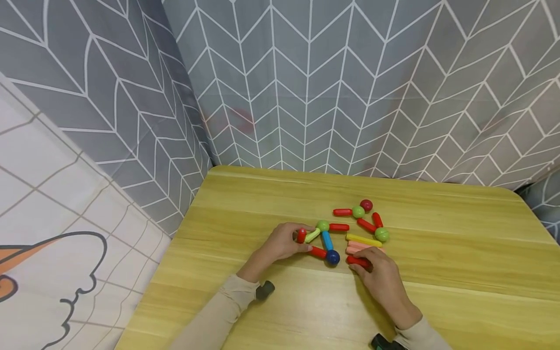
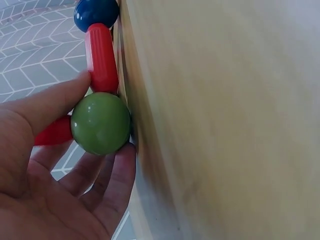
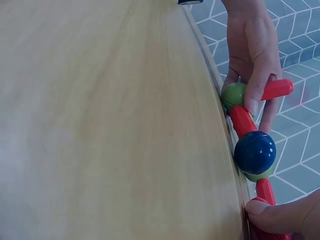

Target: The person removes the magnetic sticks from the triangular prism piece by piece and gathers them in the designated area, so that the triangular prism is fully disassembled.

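Note:
My left hand (image 1: 284,240) grips a green ball (image 2: 100,122) between thumb and fingers; in the head view the hand covers that ball. A red magnetic rod (image 2: 101,57) runs from it to a dark blue ball (image 1: 333,257), and another red rod (image 1: 301,236) sticks up beside the thumb. A blue rod (image 1: 327,240) and a curved pale green rod (image 1: 312,235) meet at a second green ball (image 1: 323,225), from which a red rod (image 1: 339,227) points right. My right hand (image 1: 382,277) pinches a loose red rod (image 1: 358,261) just right of the blue ball.
Beyond the right hand lie a yellow rod (image 1: 364,239) and pink rods (image 1: 356,247), partly covered. Farther back, red rods (image 1: 366,225) join green balls (image 1: 382,234), with a dark red ball (image 1: 366,205). A patterned curtain (image 1: 306,87) hangs behind the wooden table (image 1: 459,243).

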`<control>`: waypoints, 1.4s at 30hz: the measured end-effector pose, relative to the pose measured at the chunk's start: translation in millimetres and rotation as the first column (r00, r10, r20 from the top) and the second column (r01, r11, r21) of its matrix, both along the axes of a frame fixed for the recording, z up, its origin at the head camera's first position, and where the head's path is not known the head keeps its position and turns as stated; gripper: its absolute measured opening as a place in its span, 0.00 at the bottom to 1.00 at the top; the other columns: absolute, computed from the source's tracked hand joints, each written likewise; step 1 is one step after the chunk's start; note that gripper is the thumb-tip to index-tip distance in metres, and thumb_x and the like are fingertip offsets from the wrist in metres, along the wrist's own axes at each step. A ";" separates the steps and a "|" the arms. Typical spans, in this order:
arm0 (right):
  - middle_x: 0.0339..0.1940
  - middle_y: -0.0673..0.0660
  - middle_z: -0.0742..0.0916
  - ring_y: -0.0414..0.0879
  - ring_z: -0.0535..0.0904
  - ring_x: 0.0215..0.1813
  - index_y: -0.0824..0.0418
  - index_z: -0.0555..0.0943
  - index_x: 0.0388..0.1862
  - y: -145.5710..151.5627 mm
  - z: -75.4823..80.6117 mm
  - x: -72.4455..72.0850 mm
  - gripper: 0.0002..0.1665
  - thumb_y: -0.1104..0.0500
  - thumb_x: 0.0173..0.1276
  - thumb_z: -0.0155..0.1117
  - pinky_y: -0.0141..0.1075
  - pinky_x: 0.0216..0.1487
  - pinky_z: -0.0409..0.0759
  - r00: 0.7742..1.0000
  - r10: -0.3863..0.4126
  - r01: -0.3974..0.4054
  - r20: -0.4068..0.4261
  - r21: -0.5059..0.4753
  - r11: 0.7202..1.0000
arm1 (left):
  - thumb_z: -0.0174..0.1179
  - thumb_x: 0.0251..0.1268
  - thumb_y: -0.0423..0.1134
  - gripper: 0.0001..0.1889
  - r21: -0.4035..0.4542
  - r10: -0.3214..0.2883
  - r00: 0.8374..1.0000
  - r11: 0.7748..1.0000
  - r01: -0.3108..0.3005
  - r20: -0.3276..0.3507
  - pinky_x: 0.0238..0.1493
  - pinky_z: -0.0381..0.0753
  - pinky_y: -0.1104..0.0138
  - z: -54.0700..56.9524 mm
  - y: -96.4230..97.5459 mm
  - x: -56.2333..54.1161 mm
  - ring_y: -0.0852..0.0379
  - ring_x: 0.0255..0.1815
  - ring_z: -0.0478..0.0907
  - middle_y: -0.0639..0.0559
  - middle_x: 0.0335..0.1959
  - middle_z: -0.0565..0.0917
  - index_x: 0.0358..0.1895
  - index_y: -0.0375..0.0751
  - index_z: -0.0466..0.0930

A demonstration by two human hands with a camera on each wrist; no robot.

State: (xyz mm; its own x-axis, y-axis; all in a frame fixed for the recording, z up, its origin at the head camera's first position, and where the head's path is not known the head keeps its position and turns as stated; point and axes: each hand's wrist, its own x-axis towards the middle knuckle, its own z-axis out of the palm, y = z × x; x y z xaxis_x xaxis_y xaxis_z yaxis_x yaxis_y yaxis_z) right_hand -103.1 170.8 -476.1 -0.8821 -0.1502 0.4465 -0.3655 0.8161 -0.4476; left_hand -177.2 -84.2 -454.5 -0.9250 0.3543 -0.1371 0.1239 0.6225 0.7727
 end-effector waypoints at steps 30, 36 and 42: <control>0.34 0.56 0.87 0.50 0.80 0.41 0.63 0.88 0.35 1.2 1.7 -3.9 0.16 0.68 0.46 0.83 0.46 0.40 0.80 0.999 -0.009 0.009 -0.036 -0.004 1.000 | 0.68 0.63 0.35 0.14 -0.012 0.042 0.994 0.999 -0.043 -0.100 0.51 0.79 0.60 -0.3 -4.7 -3.1 0.54 0.45 0.83 0.50 0.44 0.90 0.52 0.48 0.87; 0.36 0.56 0.86 0.52 0.81 0.43 0.63 0.87 0.36 -5.1 7.9 -10.4 0.17 0.67 0.46 0.83 0.48 0.45 0.79 0.998 0.006 -0.008 -0.064 -0.038 0.999 | 0.68 0.62 0.34 0.14 -0.009 0.056 0.997 0.998 -0.057 -0.061 0.43 0.77 0.66 2.5 -9.6 -3.5 0.57 0.39 0.81 0.50 0.43 0.89 0.50 0.48 0.87; 0.41 0.59 0.87 0.54 0.82 0.46 0.65 0.86 0.40 -17.4 11.4 -21.7 0.18 0.67 0.50 0.81 0.50 0.47 0.83 0.999 0.039 -0.041 -0.025 -0.067 0.997 | 0.68 0.61 0.32 0.13 -0.011 0.045 0.999 0.999 -0.045 -0.009 0.33 0.71 0.70 4.5 -12.6 -6.0 0.58 0.32 0.75 0.51 0.36 0.88 0.49 0.47 0.87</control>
